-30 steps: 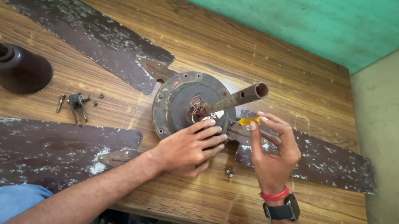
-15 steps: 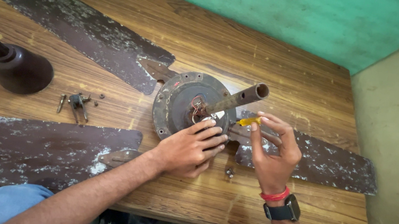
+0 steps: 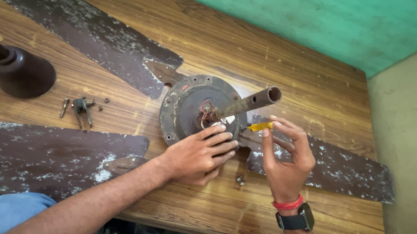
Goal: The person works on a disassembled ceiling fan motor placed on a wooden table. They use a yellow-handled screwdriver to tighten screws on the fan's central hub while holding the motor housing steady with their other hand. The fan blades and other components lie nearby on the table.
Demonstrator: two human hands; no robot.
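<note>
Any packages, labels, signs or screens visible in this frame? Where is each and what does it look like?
Smartwatch: the only screen, on the right wrist beside a red thread band, near the table's front edge; a dark rounded-rectangle face on a black strap, and the display looks dark.
No packages, labels or signs are in view.

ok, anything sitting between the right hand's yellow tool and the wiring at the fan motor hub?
Nothing loose blocks it. The small yellow-handled tool in the right hand already points at the red wires on the round rusty metal fan motor. The brown downrod pipe slants just above, and the left hand's fingertips crowd the spot from below.
</note>
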